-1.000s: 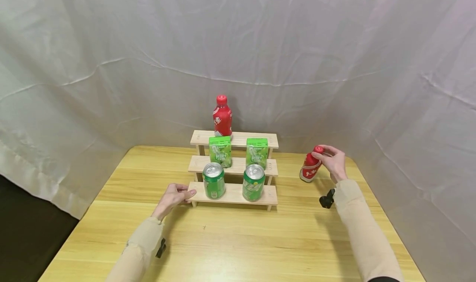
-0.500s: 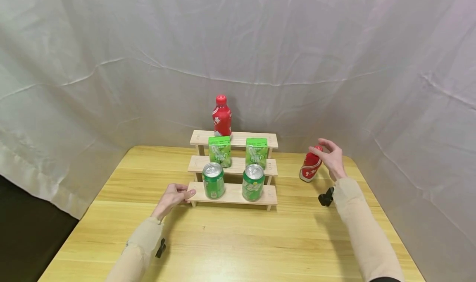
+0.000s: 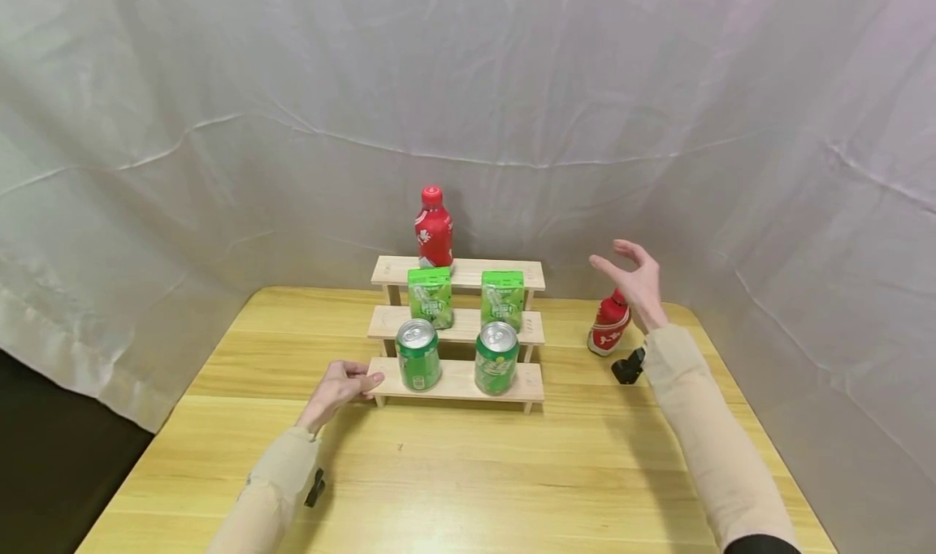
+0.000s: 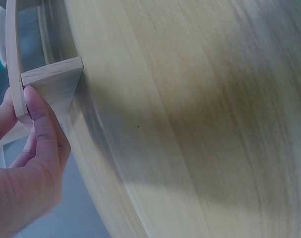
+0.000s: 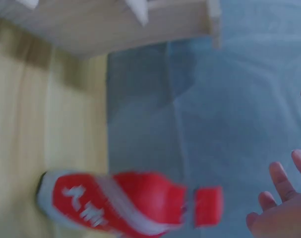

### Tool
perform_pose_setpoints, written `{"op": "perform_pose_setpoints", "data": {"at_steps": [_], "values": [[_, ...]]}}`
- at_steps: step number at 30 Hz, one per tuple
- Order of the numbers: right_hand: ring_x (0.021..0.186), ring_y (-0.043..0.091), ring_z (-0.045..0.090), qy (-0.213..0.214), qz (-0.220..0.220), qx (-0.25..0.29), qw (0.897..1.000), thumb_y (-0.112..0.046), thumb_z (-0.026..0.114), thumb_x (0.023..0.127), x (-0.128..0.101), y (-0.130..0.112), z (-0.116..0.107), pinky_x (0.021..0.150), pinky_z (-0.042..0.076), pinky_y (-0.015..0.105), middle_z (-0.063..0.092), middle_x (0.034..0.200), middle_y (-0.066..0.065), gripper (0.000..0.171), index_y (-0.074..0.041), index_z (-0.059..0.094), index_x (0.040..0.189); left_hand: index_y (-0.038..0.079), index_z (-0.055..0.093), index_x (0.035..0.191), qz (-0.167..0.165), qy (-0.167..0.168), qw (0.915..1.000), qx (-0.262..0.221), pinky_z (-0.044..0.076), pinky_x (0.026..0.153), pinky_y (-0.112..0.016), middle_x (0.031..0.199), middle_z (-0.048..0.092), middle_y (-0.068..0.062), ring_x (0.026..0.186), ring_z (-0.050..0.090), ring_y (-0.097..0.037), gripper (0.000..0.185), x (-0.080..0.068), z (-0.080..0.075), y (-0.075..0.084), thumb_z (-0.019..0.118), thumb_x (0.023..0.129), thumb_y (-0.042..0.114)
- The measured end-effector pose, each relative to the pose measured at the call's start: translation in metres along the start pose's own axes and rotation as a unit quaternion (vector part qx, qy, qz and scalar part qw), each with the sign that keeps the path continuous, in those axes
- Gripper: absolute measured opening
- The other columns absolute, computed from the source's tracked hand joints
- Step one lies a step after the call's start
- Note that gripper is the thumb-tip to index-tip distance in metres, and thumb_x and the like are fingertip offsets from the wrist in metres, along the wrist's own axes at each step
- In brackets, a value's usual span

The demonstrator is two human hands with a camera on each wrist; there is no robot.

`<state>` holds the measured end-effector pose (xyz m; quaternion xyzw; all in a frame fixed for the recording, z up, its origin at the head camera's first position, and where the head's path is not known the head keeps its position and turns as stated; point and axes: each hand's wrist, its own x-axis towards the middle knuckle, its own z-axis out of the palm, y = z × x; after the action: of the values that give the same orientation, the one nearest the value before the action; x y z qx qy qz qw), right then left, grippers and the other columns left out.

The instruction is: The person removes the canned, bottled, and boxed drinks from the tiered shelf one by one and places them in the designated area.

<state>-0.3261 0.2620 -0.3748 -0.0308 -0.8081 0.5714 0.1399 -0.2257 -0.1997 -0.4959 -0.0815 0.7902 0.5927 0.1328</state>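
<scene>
My left hand (image 3: 340, 388) pinches the left end of the lowest step of a three-tier wooden display shelf (image 3: 457, 379). In the left wrist view, thumb and fingers (image 4: 42, 124) are on either side of the board's end. A red bottle (image 3: 609, 326) stands on the table right of the shelf, partly behind my right hand (image 3: 638, 284). That hand is raised above it, apart from the cap, fingers spread and holding nothing. The right wrist view shows the bottle (image 5: 115, 201) slightly blurred, with fingers (image 5: 283, 183) away from its cap.
Another red bottle (image 3: 435, 233) stands on the top step. Two green juice boxes (image 3: 430, 300) are on the middle step, and two green cans (image 3: 418, 357) on the lowest. Grey curtains (image 3: 483, 115) hang behind and beside the wooden table (image 3: 453, 481).
My right hand has let go of the bottle's cap and risen, moving slightly left. The bottle stays upright in its place. My left hand keeps its grip on the shelf.
</scene>
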Motion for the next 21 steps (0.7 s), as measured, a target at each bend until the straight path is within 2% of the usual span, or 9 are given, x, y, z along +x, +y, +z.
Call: {"op": "perform_pose_setpoints", "data": {"at_steps": [5,13,21], "values": [[0.124,0.021,0.036,-0.022,-0.017,0.015,1.0,-0.043,0.073,0.069,0.002,-0.026,0.013,0.102,0.035,0.044,0.043,0.135,0.008,0.067,-0.022,0.046,0.127,-0.012,0.047,0.114,-0.003,0.001,1.0,0.002,0.054,0.082,-0.041,0.097,0.06,-0.02,0.073,0.062,-0.018,0.049,0.0,0.001,0.0,0.065,0.08,0.02],[0.125,0.027,0.039,-0.077,-0.06,-0.004,0.995,-0.034,0.072,0.072,0.006,-0.076,0.038,0.105,0.036,0.042,0.045,0.133,0.015,0.067,-0.01,0.044,0.128,-0.011,0.049,0.113,-0.003,0.002,1.0,0.002,0.055,0.081,-0.039,0.095,0.06,-0.018,0.074,0.061,-0.018,0.047,0.001,0.0,0.0,0.065,0.08,0.02],[0.125,0.025,0.04,-0.14,-0.077,-0.016,0.987,-0.036,0.072,0.072,0.013,-0.109,0.065,0.106,0.036,0.04,0.043,0.135,0.012,0.07,-0.01,0.042,0.13,-0.012,0.046,0.115,0.0,0.004,0.9999,0.011,0.055,0.079,-0.036,0.096,0.06,-0.019,0.074,0.061,-0.016,0.051,-0.001,0.0,0.003,0.065,0.08,0.02]]}}
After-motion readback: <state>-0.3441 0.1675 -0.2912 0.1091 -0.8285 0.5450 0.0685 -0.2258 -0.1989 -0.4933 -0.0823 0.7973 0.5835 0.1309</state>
